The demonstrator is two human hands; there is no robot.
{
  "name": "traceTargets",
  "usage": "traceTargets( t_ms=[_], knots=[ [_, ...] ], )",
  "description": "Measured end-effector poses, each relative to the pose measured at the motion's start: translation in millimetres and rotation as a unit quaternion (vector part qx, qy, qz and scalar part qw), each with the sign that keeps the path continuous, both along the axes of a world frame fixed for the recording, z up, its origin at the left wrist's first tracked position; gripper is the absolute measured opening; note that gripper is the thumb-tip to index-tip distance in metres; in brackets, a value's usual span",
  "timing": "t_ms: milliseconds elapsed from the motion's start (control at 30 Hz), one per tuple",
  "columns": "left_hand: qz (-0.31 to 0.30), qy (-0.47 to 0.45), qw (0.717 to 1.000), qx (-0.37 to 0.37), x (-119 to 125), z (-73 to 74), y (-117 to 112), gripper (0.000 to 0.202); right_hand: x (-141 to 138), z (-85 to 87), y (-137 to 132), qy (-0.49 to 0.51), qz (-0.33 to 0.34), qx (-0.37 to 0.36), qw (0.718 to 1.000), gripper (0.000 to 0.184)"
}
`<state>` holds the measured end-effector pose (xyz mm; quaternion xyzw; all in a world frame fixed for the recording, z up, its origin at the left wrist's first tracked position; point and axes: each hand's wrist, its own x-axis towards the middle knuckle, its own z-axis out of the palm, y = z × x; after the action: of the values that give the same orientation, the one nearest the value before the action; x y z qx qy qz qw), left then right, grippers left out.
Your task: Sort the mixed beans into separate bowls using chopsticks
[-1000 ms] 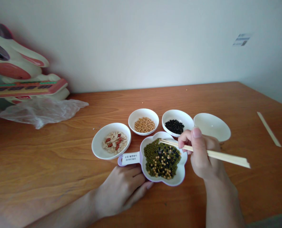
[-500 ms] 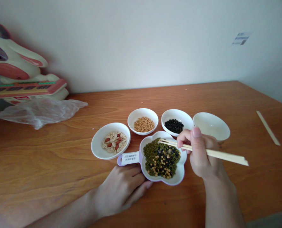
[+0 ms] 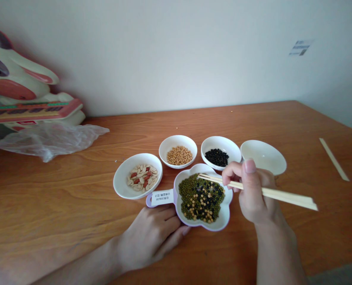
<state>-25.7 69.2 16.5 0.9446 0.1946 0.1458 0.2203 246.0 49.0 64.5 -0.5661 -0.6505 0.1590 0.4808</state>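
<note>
My right hand [image 3: 257, 190] is closed round a pair of wooden chopsticks [image 3: 285, 197]. Their tips lie close together over the mung beans [image 3: 191, 187] at the far left part of a flower-shaped bowl [image 3: 224, 215]. Black beans and yellow soybeans [image 3: 207, 215] are mixed among the green ones; I cannot make out a bean between the tips. My left hand [image 3: 153, 235] holds the bowl at its near left side, thumb by the rim, with some fingertips hidden under the labelled purple handle [image 3: 162, 197].
Behind the flower-shaped bowl stand white bowls: one with peanuts [image 3: 142, 178], one with soybeans [image 3: 179, 155], one with black beans [image 3: 216, 157], and a white bowl [image 3: 263, 157] at right, partly behind my hand. A paper strip [image 3: 333, 159], plastic bag [image 3: 52, 138] and toy keyboard [image 3: 33, 113] lie farther out.
My right hand has shifted slightly right, and the chopsticks' rear ends have swung a little right and down. The tips stay over the mung beans. My left hand and the bowls keep their places.
</note>
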Motion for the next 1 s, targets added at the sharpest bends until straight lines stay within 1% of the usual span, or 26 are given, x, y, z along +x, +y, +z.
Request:
traceTargets(
  t_ms=[300,767,900,1000],
  knots=[
    [0.000,-0.005,1.000,0.016,0.3,0.0,-1.3,0.025,-0.2,3.5,0.5,-0.014,-0.001,-0.005,1.000,0.070],
    [0.002,-0.004,1.000,-0.007,-0.8,-2.8,-1.1,0.024,-1.1,3.1,1.2,-0.019,-0.009,0.016,1.000,0.068],
    [-0.002,-0.011,1.000,0.003,-0.4,-2.0,-2.2,0.023,-0.7,1.4,0.2,-0.005,-0.009,0.017,1.000,0.069],
    [-0.001,-0.016,1.000,0.007,-0.6,-2.9,-1.9,0.022,-0.1,-0.5,-0.5,0.026,-0.008,0.014,1.000,0.070]
  ],
)
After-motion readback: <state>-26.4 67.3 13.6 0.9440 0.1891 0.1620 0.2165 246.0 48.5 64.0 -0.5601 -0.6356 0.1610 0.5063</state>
